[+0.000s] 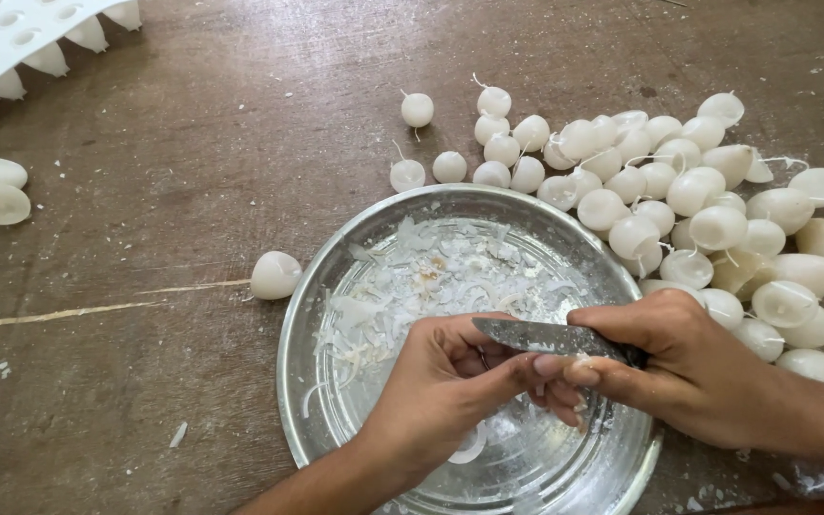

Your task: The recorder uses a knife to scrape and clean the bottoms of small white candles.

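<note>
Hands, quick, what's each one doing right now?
Left hand: closed around something small over the metal plate; what it is stays hidden.
Right hand: closed on a knife.

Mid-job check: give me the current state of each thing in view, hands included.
Left hand: curled shut over the plate, anything in it hidden.
Right hand: gripping the knife.
Knife: blade flat, pointing left.
Metal plate: holding white wax shavings.
Candle pile: heaped, wicks attached.
Lone candle: lying beside the plate.
White mould tray: partly in view.
</note>
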